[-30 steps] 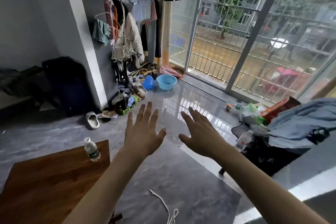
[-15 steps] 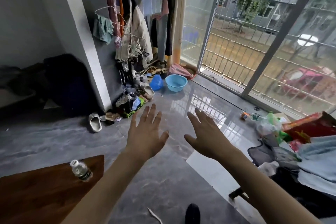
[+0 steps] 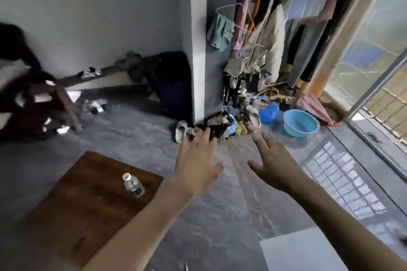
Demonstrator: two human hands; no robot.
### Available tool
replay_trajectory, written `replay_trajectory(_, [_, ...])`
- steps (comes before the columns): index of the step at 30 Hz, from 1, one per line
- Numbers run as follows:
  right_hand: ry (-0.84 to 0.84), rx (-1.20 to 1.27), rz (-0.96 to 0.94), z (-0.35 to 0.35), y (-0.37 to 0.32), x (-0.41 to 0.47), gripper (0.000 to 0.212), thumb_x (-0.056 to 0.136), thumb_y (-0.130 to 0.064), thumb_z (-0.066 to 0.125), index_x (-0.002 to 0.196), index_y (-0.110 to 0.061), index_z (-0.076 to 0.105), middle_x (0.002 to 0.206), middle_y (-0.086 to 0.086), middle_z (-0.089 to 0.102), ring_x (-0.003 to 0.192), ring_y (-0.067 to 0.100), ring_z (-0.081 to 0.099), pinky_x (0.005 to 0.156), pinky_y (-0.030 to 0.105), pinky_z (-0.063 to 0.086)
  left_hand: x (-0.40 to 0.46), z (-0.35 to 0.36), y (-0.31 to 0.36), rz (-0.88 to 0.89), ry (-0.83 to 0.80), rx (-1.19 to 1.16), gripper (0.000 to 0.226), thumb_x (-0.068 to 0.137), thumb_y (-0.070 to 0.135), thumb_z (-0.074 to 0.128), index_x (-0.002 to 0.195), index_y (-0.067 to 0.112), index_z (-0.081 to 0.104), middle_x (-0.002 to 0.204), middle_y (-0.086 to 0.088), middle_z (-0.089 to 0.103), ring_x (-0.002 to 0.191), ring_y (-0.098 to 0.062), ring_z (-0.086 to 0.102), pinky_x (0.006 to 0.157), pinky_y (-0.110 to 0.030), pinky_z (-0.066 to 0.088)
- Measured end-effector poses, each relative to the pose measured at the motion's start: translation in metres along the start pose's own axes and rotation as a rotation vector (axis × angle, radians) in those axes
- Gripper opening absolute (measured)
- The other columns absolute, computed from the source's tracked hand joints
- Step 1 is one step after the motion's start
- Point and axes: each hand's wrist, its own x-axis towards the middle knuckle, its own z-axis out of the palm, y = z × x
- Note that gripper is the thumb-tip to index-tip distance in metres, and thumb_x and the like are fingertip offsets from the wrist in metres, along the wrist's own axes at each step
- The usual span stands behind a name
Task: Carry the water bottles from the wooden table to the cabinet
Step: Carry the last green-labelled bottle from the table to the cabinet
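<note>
Wooden table (image 3: pixel 72 211) sits low-left; one water bottle (image 3: pixel 133 185) stands upright near its right edge, untouched. No cabinet in view that I can identify. My left hand (image 3: pixel 196 161) and right hand (image 3: pixel 274 167) both hover over the floor, fingers spread, holding nothing. Risk: bottle's near the edge and frame is motion-blurred, so a fast sideways grab could knock it off. Versus half a second back: view swung left, more table visible, bottle now clear of the frame edge.
</note>
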Motion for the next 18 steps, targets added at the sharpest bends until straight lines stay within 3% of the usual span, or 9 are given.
replay_trajectory(3, [-0.072,0.026,-0.176,0.013,-0.029,0.047,0.077,0.095,-0.048,0.051,0.157,-0.019,0.015,0.165,0.009,0.008,0.152,0.028,0.01,0.121,0.039,0.015,-0.004,-0.006,-0.029,-0.15,-0.011,-0.001,0.073,0.103,0.054,0.032,0.161,0.02,0.004,0.17,-0.004,-0.012,0.157,-0.022,-0.009,0.124,-0.052,-0.001])
replay_trajectory(9, [-0.153,-0.005,-0.55,0.038,-0.123,0.118,0.079,0.094,-0.05,0.05,0.157,-0.021,0.013,0.166,0.01,0.005,0.152,0.03,0.006,0.123,0.045,0.015,-0.032,0.004,-0.1,-0.507,-0.088,-0.038,0.072,0.103,0.06,0.022,0.161,0.024,-0.001,0.168,-0.003,-0.02,0.156,-0.023,-0.016,0.125,-0.054,-0.003])
replay_trajectory(18, [-0.314,-0.069,-0.838,0.065,-0.254,0.16,0.072,0.099,-0.047,0.042,0.158,-0.023,0.009,0.166,0.009,0.001,0.153,0.029,0.002,0.124,0.045,0.008,-0.068,0.041,-0.192,-0.865,-0.078,-0.151,0.073,0.102,0.063,0.02,0.161,0.024,0.003,0.169,-0.004,-0.015,0.157,-0.023,-0.012,0.125,-0.052,-0.001])
